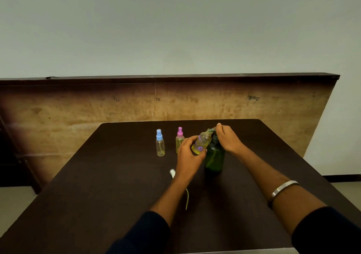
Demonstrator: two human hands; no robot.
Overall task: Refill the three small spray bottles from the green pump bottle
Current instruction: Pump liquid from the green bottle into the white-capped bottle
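Centre frame: left hand [188, 150] grips tilted open spray bottle [202, 142] round body; right hand [227, 138] presses pump bottle [214, 156] head. Light, slick plastic, likely squashy; hold mid-body.

Views: I have one, the head camera; nothing is shared with a second view.
Position: I look from above the near edge of the dark bench [97, 195].
Facing: forward and down, across the bench to a wooden panel [117, 105] and pale wall [175, 29].
Nearness: both forearms fill the lower frame; the bench's far edge lies mid-frame.
Lens: wide-angle, edges bowed.
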